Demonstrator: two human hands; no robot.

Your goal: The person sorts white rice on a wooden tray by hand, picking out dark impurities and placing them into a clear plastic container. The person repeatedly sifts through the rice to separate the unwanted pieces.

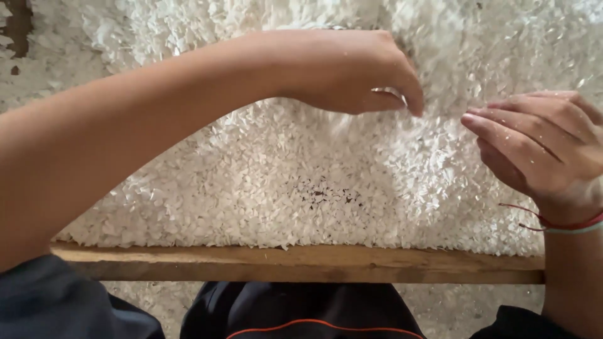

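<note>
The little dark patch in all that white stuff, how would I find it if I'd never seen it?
Start at the long wooden board along the near edge of the big heap of white flakes. Look just above the board's middle, below and between the left hand and right hand. There the flakes thin out, showing a small patch of dark specks, the only dark spot there.

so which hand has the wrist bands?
The right hand: red and pale bands circle its wrist. The left hand, reaching across the white flakes, has a bare wrist.
</note>
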